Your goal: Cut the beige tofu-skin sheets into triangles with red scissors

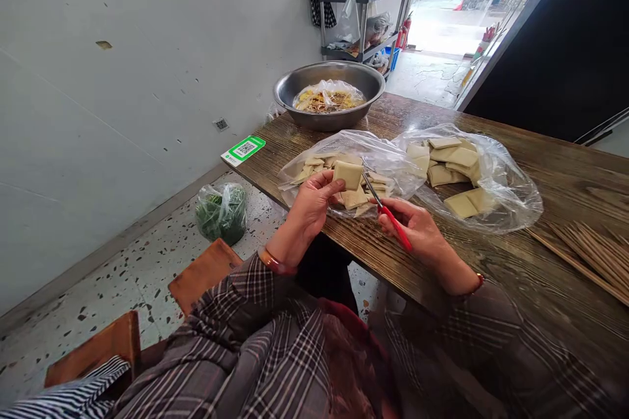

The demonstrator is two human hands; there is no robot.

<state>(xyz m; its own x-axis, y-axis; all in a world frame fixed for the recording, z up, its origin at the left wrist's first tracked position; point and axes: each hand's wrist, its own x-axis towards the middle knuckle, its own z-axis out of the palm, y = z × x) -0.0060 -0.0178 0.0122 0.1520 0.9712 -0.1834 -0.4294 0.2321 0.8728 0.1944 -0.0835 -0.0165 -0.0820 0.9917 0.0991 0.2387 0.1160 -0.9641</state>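
Between the thumb and fingers of my left hand [314,206] is a folded square of tofu skin [348,174], pale yellow and held upright. My right hand [417,230] grips red-handled scissors [393,222], whose metal blades reach up to the right edge of that square. Below both hands, cut pieces of tofu skin [354,198] lie on an opened clear plastic bag [314,147]. To the right, a second clear bag [523,200] holds larger folded tofu skin sheets [452,158]. Whether the blades are parted is too small to tell.
A steel basin [330,119] with bagged food stands at the table's far end, near a green QR card [244,149]. Wooden skewers [590,252] lie at the right. A bag of greens [222,211] sits on the floor beside a wooden stool [204,275].
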